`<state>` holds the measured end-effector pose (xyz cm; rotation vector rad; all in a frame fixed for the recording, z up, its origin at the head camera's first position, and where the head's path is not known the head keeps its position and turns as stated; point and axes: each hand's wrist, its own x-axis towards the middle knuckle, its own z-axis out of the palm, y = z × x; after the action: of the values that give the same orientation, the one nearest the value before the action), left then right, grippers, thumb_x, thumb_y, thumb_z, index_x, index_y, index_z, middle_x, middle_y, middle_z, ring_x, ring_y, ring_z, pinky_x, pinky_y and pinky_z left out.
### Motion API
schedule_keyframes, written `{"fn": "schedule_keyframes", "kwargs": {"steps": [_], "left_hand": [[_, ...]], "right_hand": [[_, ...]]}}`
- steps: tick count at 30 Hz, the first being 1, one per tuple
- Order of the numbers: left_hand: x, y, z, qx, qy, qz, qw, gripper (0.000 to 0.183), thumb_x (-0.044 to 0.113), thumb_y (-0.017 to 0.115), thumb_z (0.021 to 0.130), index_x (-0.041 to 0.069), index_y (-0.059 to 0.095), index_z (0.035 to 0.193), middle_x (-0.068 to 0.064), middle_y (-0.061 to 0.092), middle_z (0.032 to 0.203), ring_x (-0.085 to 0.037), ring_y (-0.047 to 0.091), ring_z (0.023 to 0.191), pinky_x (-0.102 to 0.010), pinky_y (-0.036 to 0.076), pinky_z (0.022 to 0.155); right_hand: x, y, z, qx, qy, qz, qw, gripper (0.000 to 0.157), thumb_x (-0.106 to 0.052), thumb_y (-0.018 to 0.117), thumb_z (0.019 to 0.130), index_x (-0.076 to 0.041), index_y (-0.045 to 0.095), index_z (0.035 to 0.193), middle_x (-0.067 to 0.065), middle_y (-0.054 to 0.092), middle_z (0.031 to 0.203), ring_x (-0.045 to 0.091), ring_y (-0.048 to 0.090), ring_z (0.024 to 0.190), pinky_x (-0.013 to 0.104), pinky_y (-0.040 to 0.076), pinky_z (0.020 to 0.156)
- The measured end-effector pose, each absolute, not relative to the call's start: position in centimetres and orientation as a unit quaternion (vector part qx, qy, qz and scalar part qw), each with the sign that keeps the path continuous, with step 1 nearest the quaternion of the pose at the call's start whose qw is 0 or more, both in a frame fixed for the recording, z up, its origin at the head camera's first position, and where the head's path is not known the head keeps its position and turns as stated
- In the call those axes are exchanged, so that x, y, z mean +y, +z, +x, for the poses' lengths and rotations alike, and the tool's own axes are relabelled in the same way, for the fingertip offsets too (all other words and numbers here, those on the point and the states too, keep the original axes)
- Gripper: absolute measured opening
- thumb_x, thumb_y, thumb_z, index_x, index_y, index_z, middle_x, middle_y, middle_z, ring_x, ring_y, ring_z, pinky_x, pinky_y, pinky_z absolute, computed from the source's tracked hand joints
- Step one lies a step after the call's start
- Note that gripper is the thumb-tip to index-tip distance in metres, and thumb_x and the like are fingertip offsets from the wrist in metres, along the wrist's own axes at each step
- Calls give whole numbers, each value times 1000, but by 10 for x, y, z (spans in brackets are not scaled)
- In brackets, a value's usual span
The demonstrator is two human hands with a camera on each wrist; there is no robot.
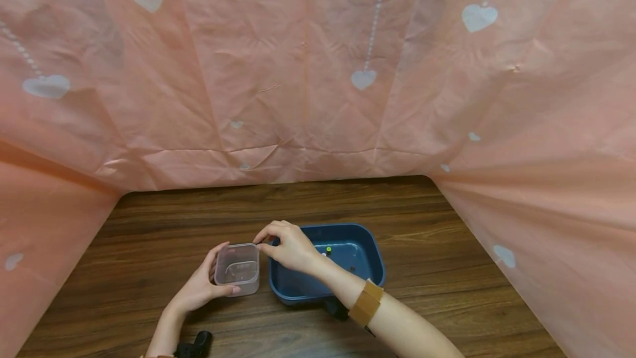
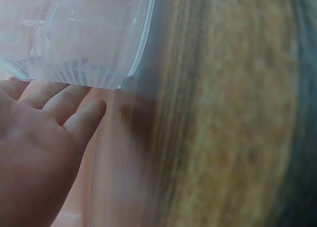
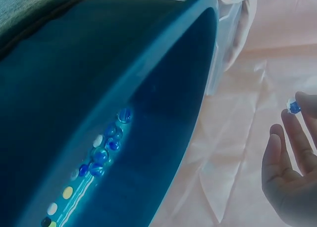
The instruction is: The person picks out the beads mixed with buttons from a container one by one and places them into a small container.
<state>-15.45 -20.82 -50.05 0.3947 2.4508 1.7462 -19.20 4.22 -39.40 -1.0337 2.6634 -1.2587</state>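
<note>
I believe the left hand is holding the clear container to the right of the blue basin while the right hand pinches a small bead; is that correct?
Not quite: the clear container is to the left of the blue basin, as the head view shows. The left hand does hold it, and the right hand pinches a small bead.

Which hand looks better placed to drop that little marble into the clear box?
Probably the right hand: it pinches the marble close beside the clear box, while the left hand is busy holding that box.
</note>
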Motion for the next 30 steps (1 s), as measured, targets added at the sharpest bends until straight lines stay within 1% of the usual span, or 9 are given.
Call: {"fn": "schedule_keyframes", "kwargs": {"steps": [4, 9, 12, 15, 19, 24, 30], "left_hand": [[-208, -501, -154, 804, 578, 129, 55, 100, 8, 82, 76, 2, 17, 151, -29, 35, 146, -48, 45, 124, -51, 42, 92], [-209, -500, -154, 803, 579, 127, 57, 100, 8, 82, 76, 3, 17, 151, -29, 35, 147, -47, 46, 124, -48, 43, 92], [-209, -500, -154, 803, 579, 127, 58, 100, 8, 82, 76, 3, 18, 151, -29, 35, 147, -47, 46, 124, -44, 44, 92], [-209, -501, -155, 800, 583, 128, 58, 100, 7, 83, 75, 3, 18, 151, -29, 36, 146, -47, 46, 124, -41, 45, 91], [-210, -502, -155, 795, 589, 130, 59, 99, 7, 82, 75, 3, 18, 151, -29, 36, 146, -48, 46, 123, -39, 46, 89], [-209, -502, -154, 794, 591, 129, 62, 99, 6, 82, 76, 2, 17, 151, -30, 36, 145, -48, 46, 123, -37, 47, 89], [-208, -502, -154, 798, 585, 130, 56, 100, 7, 83, 75, 2, 18, 151, -30, 36, 145, -48, 46, 124, -36, 46, 90]], "right_hand": [[40, -394, -191, 855, -398, -332, 9, 9, -16, 69, 92, -17, 74, 100, -6, 68, 99, 10, 57, 92, 20, 45, 74], [37, -396, -192, 851, -402, -337, 5, 9, -15, 70, 92, -17, 74, 99, -5, 68, 100, 12, 58, 93, 20, 44, 74], [35, -396, -192, 850, -406, -336, 7, 9, -15, 70, 91, -17, 74, 99, -5, 68, 100, 11, 57, 91, 19, 45, 74], [33, -396, -191, 850, -407, -335, 12, 10, -16, 70, 91, -17, 74, 100, -5, 67, 99, 12, 57, 90, 19, 45, 73], [30, -397, -190, 847, -410, -338, 16, 10, -15, 70, 92, -17, 74, 100, -5, 67, 99, 18, 59, 93, 19, 45, 75], [27, -400, -190, 847, -408, -340, 9, 9, -15, 70, 91, -17, 74, 99, -6, 68, 99, 16, 59, 94, 19, 45, 77], [23, -402, -190, 853, -400, -336, 5, 8, -16, 71, 91, -17, 75, 98, -6, 68, 96, 19, 61, 93, 19, 44, 76]]}}
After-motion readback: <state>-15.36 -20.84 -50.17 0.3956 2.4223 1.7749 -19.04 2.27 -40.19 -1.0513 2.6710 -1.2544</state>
